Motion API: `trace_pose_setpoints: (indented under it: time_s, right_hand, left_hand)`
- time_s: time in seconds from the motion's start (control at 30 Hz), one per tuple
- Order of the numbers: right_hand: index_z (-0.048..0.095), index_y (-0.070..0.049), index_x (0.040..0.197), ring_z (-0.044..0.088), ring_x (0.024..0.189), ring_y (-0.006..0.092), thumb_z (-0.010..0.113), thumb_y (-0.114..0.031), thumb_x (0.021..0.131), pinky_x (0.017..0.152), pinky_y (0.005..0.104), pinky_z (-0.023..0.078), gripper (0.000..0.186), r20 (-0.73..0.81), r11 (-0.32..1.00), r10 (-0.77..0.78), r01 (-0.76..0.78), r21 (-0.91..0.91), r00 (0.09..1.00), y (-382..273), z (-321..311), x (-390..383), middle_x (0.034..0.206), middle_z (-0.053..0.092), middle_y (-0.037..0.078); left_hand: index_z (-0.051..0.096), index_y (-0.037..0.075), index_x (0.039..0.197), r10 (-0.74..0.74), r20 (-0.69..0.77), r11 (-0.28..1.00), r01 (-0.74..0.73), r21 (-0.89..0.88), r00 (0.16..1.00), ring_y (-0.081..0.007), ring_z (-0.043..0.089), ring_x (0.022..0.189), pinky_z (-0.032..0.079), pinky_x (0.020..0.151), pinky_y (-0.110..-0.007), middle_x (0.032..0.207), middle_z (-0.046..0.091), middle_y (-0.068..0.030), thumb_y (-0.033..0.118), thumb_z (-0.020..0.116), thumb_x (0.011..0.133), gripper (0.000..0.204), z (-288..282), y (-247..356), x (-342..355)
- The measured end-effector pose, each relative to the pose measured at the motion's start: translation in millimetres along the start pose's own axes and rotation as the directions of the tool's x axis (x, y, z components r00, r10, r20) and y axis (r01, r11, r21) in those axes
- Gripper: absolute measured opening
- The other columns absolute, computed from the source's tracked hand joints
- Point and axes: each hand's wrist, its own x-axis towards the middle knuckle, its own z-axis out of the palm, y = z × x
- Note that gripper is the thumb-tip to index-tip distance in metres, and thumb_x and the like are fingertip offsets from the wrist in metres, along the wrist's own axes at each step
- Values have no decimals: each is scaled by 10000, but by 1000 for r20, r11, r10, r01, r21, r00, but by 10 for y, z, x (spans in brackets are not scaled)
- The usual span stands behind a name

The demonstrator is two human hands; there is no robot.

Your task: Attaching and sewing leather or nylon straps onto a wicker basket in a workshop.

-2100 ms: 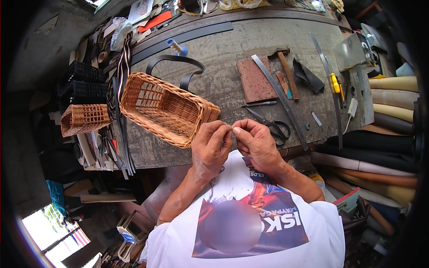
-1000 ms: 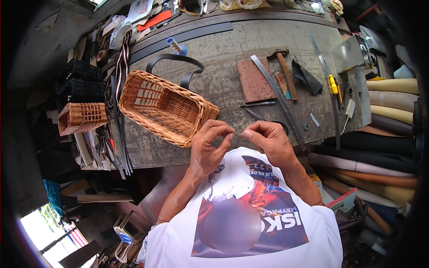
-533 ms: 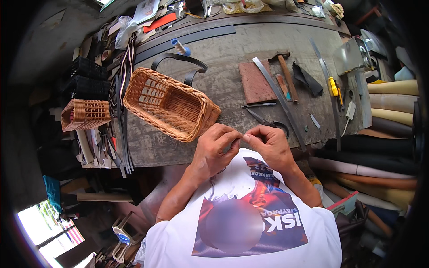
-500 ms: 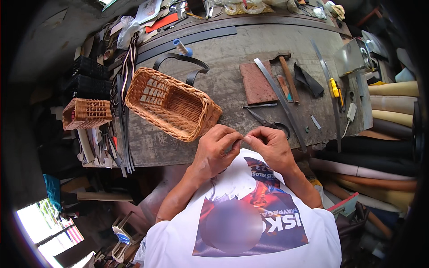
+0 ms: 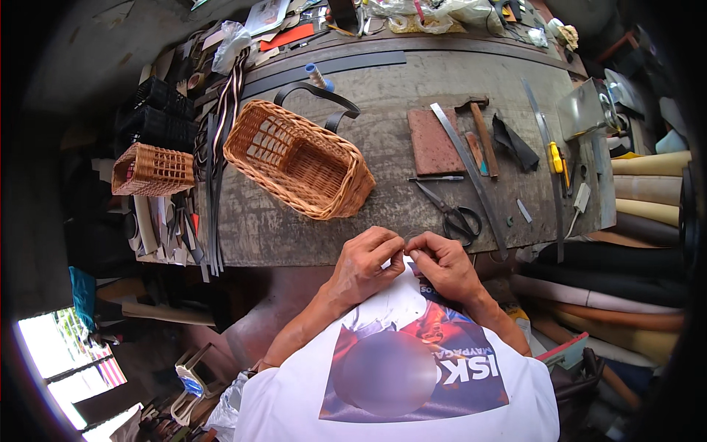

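Both hands are up close to the chest, fingertips meeting right at the bench edge. The left hand (image 5: pixel 362 264) is curled, thumb and forefinger pinched together, and the right hand (image 5: pixel 442 264) mirrors it, its own fingers pressed tight, the two pinches touching. Something very fine sits between them, a thread (image 5: pixel 407 237) perhaps, a thin line just showing above the knuckles; too small to say more. Just beyond the left hand lies the basket (image 5: pixel 300 160), tipped on its side, its open mouth facing away from the hand. Behind the basket, a dark strap (image 5: pixel 318 91) loops across the bench (image 5: pixel 383 81). Just ahead of the right hand, the scissors (image 5: pixel 451 211) rest with their handles nearest the knuckles. Farther out from that hand, a brown pad (image 5: pixel 432 142), a long steel ruler (image 5: pixel 468 175) lying aslant and a hammer (image 5: pixel 481 130). Far off to the left hand's outer side, a small basket (image 5: pixel 152 170) stands beside black crates (image 5: pixel 159 116)
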Motion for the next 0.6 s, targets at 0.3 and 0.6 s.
trace_pose_setpoints:
  time_s: [0.3, 0.6]
  right_hand:
    - [627, 17, 974, 584, 692, 76, 611, -98, 920, 615, 230, 464, 128, -7, 962, -256, 254, -101, 967, 42, -155, -48, 769, 652, 59]
    - [611, 3, 952, 416, 661, 2, 569, -127, 961, 561, 176, 337, 137, -200, 958, 42, 18, 285, 979, 213, 48, -155, 748, 524, -58]
  left_hand:
    - [620, 17, 932, 64, 97, 995, -56, -79, 993, -272, 627, 790, 522, 656, -341, 882, 614, -108, -39, 683, 691, 255, -521, -38, 316]
    - [605, 74, 1140, -17, 350, 724, -230, 650, 937, -299, 540, 1084, 407, 994, -469, 1110, 589, -113, 310, 838, 649, 592, -1618, -947, 324]
